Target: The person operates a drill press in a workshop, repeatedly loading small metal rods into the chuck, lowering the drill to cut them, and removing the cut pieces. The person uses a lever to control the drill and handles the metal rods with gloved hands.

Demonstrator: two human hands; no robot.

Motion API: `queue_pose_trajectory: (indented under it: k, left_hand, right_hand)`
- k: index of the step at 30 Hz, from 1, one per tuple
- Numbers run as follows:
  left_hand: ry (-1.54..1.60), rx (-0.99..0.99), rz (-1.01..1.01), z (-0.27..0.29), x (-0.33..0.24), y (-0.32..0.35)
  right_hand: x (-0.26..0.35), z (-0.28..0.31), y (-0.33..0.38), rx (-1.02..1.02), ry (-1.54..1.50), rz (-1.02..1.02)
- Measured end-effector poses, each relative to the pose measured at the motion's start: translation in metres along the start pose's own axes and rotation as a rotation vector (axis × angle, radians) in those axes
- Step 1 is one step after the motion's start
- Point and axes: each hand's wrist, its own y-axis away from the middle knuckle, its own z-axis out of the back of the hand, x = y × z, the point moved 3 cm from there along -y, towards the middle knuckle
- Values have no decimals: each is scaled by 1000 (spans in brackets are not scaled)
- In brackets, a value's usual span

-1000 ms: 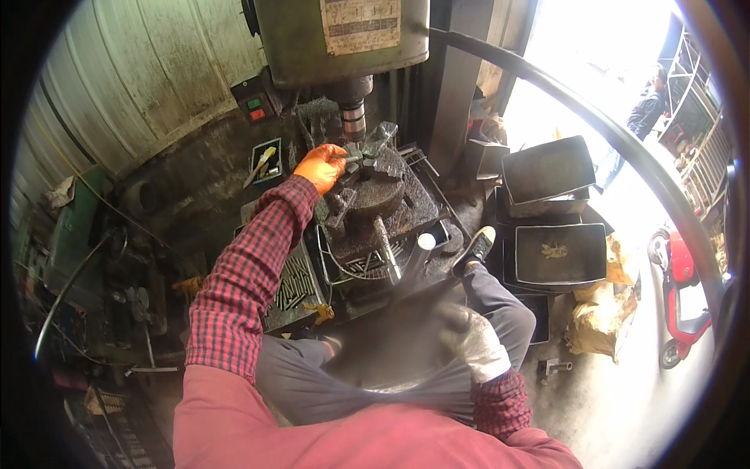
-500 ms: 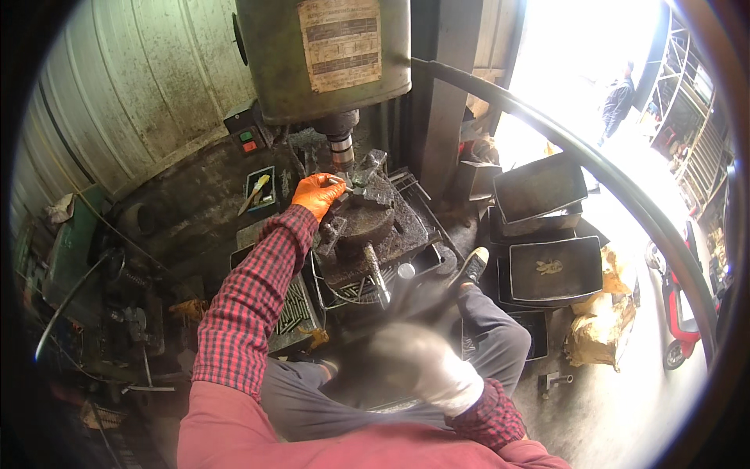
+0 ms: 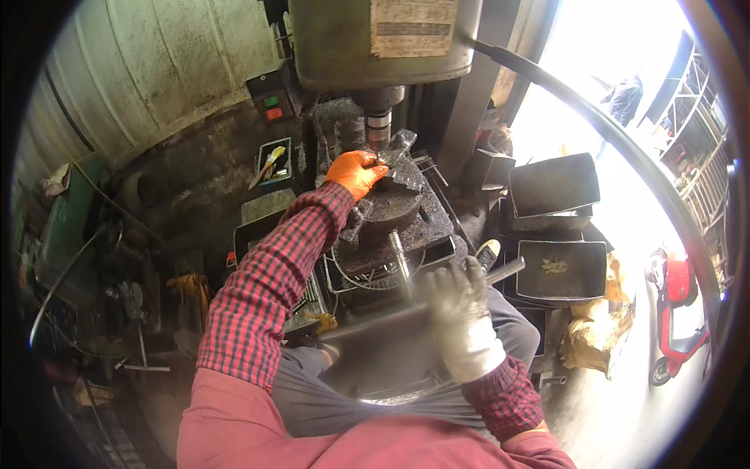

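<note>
My left hand (image 3: 357,173), in an orange glove, is at the dark, chip-covered vise (image 3: 388,211) under the drill chuck (image 3: 379,123). Its fingers pinch a small metal piece (image 3: 380,162), mostly hidden by the glove, close below the drill. My right hand (image 3: 462,309), in a whitish glove, is over a metal bar handle (image 3: 506,270) in front of the vise, at the near end of the screw rod (image 3: 400,254). Its fingers look stretched out and lie across the bar. The bar's left part is smeared by motion.
Dark metal trays (image 3: 561,270) stand stacked at the right, beside a yellowish sack (image 3: 598,336). At the left are a switch box (image 3: 272,102) and a small tray with a brush (image 3: 269,162). A red scooter (image 3: 678,305) and another person (image 3: 625,100) are farther right.
The view has shifted, so the machine appears farther right. My right hand has moved up and forward to the bar handle. My left hand has stayed at the vise, its piece now less visible.
</note>
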Motion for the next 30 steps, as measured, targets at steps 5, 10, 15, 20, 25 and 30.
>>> queue_pose_trajectory:
  k: [5,10,15,20,25,30]
  left_hand:
    - [-87,-11,-34,6,-6,2]
    - [-4,-8,-7,5,-4,-1]
    - [-55,6,12,8,-2,0]
    - [-98,-10,6,10,-6,1]
    - [8,26,95,10,-6,2]
    - [-24,10,27,11,-7,1]
  right_hand:
    - [75,-54,3,-74,-1758,-708]
    - [49,-3,-2,18,-1509,50]
    - [-21,-31,16,-147,-549,-61]
    - [141,-51,-3,552,-2683,-941]
    - [59,88,-46,149,-1515,520]
    - [-44,137,-75,-246,-428,99]
